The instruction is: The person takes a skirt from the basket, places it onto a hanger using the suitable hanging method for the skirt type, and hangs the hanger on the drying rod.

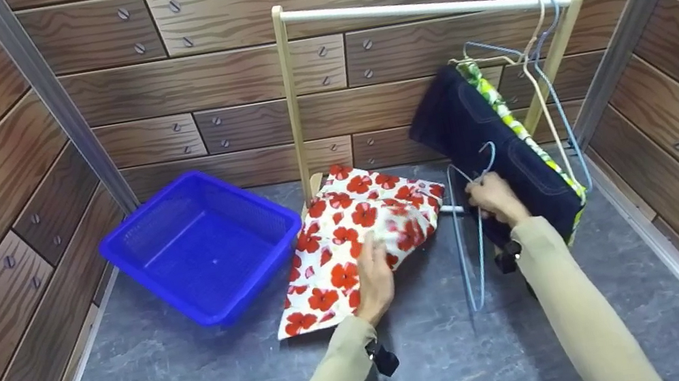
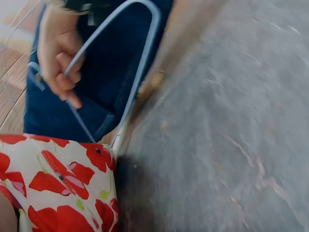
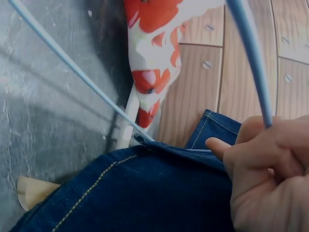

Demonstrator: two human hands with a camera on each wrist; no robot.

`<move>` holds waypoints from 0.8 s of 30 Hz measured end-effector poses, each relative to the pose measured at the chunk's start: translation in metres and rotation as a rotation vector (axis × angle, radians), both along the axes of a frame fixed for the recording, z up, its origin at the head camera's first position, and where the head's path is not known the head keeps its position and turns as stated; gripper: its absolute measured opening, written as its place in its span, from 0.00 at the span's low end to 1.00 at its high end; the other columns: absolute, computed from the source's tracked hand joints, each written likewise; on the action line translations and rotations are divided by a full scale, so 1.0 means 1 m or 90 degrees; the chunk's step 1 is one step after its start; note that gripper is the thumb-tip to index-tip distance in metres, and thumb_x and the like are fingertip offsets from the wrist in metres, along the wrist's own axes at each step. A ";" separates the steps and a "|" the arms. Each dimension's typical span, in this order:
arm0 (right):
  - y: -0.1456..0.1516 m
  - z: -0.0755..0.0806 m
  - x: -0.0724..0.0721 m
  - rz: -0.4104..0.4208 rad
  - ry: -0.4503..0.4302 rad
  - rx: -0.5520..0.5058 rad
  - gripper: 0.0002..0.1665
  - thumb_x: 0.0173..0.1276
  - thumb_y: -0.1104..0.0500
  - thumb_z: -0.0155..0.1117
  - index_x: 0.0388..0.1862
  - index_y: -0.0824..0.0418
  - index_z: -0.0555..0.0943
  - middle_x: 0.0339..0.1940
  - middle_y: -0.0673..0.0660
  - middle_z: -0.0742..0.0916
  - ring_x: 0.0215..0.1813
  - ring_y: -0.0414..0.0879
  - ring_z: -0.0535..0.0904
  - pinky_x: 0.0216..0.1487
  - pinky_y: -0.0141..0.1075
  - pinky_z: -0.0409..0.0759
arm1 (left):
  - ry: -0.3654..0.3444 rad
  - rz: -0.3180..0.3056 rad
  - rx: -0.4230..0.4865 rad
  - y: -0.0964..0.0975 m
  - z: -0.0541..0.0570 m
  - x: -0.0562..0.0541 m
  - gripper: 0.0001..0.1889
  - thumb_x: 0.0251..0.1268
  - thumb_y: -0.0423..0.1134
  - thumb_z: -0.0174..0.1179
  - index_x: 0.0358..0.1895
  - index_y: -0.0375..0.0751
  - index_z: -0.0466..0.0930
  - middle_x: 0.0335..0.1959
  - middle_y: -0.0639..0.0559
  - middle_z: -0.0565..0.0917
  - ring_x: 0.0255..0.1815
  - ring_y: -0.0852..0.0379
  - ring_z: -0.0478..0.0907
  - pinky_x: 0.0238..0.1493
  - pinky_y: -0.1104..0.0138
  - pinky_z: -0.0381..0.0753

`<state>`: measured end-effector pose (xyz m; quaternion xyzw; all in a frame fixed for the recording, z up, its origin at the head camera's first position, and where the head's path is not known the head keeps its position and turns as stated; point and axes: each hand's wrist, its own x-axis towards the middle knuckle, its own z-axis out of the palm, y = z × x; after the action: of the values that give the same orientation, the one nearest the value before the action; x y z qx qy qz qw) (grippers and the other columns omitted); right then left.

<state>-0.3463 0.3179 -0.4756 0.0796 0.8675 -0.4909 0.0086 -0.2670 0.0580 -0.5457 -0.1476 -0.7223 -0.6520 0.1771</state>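
A white cloth garment with red flowers (image 1: 337,239) lies on the floor, its right part raised and blurred. My left hand (image 1: 374,284) is at its near edge and seems to pinch the fabric; the fingertips are hard to make out. My right hand (image 1: 496,197) grips a light blue hanger (image 1: 460,239) near its hook, with the hanger's long side pointing down. In the right wrist view the fingers curl round the hanger wire (image 3: 251,53). Dark blue denim (image 1: 472,120) hangs right behind that hand.
A wooden rack with a white rail (image 1: 419,8) stands at the back. On its right end hang a beige hanger (image 1: 531,76), a blue hanger (image 1: 564,111) and yellow-green patterned cloth (image 1: 506,114) beside the denim. A blue plastic basket (image 1: 155,283) sits on the left.
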 end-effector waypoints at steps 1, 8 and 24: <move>-0.001 -0.001 0.000 0.002 -0.003 -0.004 0.13 0.70 0.64 0.46 0.23 0.60 0.69 0.12 0.45 0.70 0.10 0.35 0.64 0.12 0.27 0.66 | 0.014 -0.024 -0.030 0.001 -0.002 0.002 0.12 0.71 0.33 0.41 0.44 0.31 0.74 0.29 0.45 0.73 0.34 0.57 0.70 0.40 0.68 0.72; -0.004 -0.004 -0.001 -0.022 -0.013 -0.015 0.12 0.73 0.62 0.45 0.31 0.63 0.73 0.17 0.49 0.74 0.11 0.35 0.65 0.12 0.27 0.69 | 0.104 -0.207 -0.226 0.007 -0.020 0.013 0.07 0.63 0.31 0.43 0.27 0.42 0.68 0.19 0.60 0.61 0.20 0.68 0.57 0.24 0.78 0.59; -0.015 -0.010 -0.001 -0.016 0.056 0.076 0.19 0.75 0.58 0.45 0.26 0.66 0.74 0.13 0.50 0.75 0.07 0.37 0.68 0.10 0.31 0.70 | 0.178 -0.284 -0.528 0.012 -0.029 0.020 0.03 0.64 0.40 0.56 0.39 0.49 0.73 0.25 0.60 0.77 0.22 0.68 0.68 0.23 0.81 0.66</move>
<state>-0.3477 0.3033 -0.4853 0.0693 0.8938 -0.4413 -0.0404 -0.2468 0.0696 -0.5751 -0.4428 -0.8412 -0.3054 0.0550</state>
